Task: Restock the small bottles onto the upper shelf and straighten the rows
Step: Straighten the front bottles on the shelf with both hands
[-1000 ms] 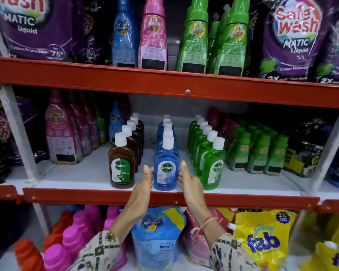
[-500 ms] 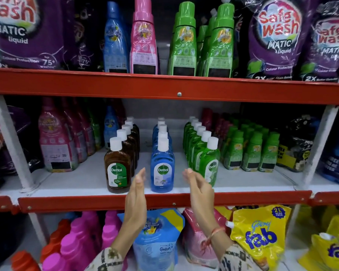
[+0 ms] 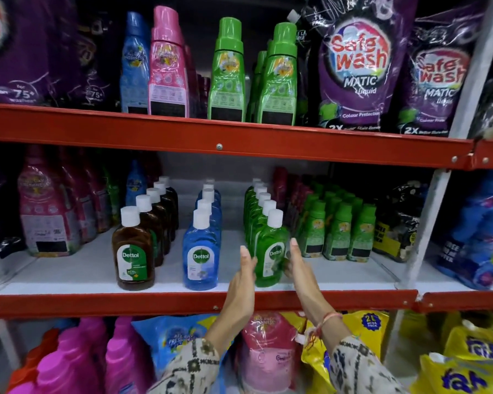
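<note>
Both hands flank the front green Dettol bottle on the middle shelf.

The small translucent green plastic bottle with a white cap and Dettol label [image 3: 271, 253] stands upright at the front of its row, right of frame centre, near the red front edge of the white shelf [image 3: 69, 280]. The left hand [image 3: 244, 280] lies flat against its left side, the right hand [image 3: 298, 265] against its right; fingers extended, each grip open and pressing, not wrapped round it. Left of it stand a blue bottle row [image 3: 201, 251] and a brown bottle row [image 3: 133, 251].
</note>
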Tool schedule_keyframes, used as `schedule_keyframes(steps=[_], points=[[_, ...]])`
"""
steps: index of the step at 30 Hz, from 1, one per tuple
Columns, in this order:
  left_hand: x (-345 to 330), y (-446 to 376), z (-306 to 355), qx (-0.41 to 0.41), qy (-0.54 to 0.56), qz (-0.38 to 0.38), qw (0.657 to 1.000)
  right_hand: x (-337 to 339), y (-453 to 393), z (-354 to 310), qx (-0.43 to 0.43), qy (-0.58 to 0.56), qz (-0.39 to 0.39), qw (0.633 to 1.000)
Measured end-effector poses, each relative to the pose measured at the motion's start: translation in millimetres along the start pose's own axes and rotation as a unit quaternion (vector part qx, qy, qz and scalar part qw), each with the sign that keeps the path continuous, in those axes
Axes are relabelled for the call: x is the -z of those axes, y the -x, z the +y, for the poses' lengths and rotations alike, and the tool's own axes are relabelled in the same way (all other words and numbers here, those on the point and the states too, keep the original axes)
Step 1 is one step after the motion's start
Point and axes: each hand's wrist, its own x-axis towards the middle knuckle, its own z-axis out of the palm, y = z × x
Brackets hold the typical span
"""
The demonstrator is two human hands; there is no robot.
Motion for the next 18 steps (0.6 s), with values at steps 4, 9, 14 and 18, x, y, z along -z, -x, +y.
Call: schedule_keyframes(steps=[4, 9, 14, 18], points=[[-5.1, -4.0, 2.2, 0.008, 0.012, 0.026, 1.000, 4.9, 0.4, 7.9, -0.017, 0.020, 0.031, 0.999], [3.2, -10.8, 12.4, 0.019, 0.001, 0.021, 1.000, 7.6, -3.2, 13.0, -0.003, -0.017, 0.048, 0.999], [5.8, -10.0, 15.1, 0.014, -0.023, 0.001, 1.000, 8.0, -0.9, 12.0, 0.015, -0.030, 0.042, 0.999], [8.0, -9.0, 13.4, 0.010, -0.026, -0.010, 1.000, 6.7, 0.1, 15.4, 0.028, -0.017, 0.059, 0.998]])
